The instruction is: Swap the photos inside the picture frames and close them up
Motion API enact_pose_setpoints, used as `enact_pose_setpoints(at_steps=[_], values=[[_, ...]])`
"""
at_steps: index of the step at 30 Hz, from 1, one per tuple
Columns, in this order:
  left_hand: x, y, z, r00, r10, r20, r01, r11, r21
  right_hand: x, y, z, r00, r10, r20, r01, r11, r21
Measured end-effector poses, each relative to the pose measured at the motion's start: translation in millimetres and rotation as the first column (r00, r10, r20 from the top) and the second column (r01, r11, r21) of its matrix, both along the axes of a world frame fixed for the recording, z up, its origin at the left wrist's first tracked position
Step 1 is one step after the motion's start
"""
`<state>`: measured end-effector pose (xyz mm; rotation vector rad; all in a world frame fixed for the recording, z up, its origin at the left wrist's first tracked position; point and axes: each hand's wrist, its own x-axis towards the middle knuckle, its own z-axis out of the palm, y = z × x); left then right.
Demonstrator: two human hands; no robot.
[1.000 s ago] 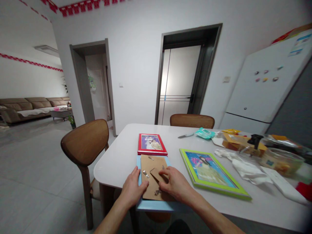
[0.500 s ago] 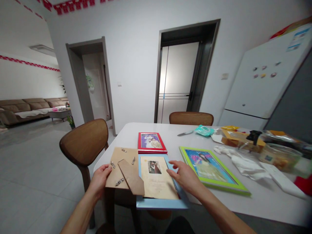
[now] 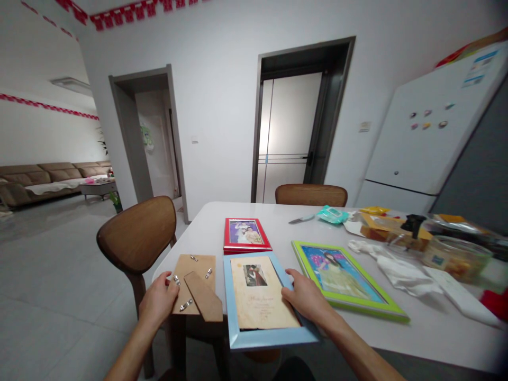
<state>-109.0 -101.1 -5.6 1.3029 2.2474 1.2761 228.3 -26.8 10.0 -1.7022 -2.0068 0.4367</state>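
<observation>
My left hand (image 3: 159, 299) pinches the left edge of a brown backing board (image 3: 182, 275), which has metal clips and a folded stand leg (image 3: 204, 297) on it. Just right of the board, a light blue photo frame (image 3: 234, 317) overhangs the table's near edge. Inside its border lies a cream paper insert (image 3: 264, 307) with a small printed picture. My right hand (image 3: 305, 296) grips the frame's right side, thumb at the inner edge; some of its fingers are hidden.
Behind the blue frame lies a red photo frame (image 3: 248, 247). A green photo frame (image 3: 353, 304) is to the right. Farther off are a knife (image 3: 300, 218), a wipes pack (image 3: 332, 214), crumpled tissue (image 3: 400, 267) and a clear tub (image 3: 452, 256). A wooden chair (image 3: 138, 233) stands left of the white table (image 3: 210, 222).
The backing board has shifted slightly left, clear of the blue frame. My right hand has closed on that frame's right side, and the frame has turned slightly and come nearer.
</observation>
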Motion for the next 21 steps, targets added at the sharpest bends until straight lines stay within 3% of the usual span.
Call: enact_pose_setpoints(at_steps=[2, 5, 7, 9, 12, 14, 18, 21], values=[[14, -2, 4.5, 0.997, -0.014, -0.072, 0.017, 0.999, 0.029, 2, -2, 3.2, 0.966, -0.017, -0.257, -0.014, 0.993, -0.118], [58, -4, 15.1, 0.978, -0.149, -0.145, 0.162, 0.983, 0.083, 1, -11, 13.2, 0.746, -0.092, -0.66, -0.165, 0.934, -0.317], [97, -7, 24.6, 0.944, -0.311, -0.108, 0.322, 0.942, 0.1, -4, -20, 24.0, 0.588, -0.162, -0.792, -0.236, 0.903, -0.36], [137, -9, 34.7, 0.893, -0.448, -0.037, 0.449, 0.886, 0.112, -10, -28, 36.5, 0.52, -0.189, -0.833, -0.234, 0.906, -0.352], [181, -13, 47.8, 0.794, -0.608, -0.012, 0.605, 0.787, 0.123, -17, -37, 52.9, 0.508, -0.161, -0.846, -0.21, 0.929, -0.303], [195, -14, 54.2, 0.778, -0.625, -0.067, 0.628, 0.765, 0.144, -19, -38, 58.4, 0.487, -0.143, -0.862, -0.221, 0.934, -0.28], [187, -17, 63.2, 0.838, -0.515, -0.181, 0.545, 0.8, 0.249, -12, -32, 53.1, 0.46, -0.147, -0.876, -0.253, 0.923, -0.288], [159, -17, 63.1, 0.919, -0.369, -0.139, 0.394, 0.866, 0.307, -1, -22, 35.7, 0.598, -0.148, -0.788, -0.173, 0.936, -0.307]])
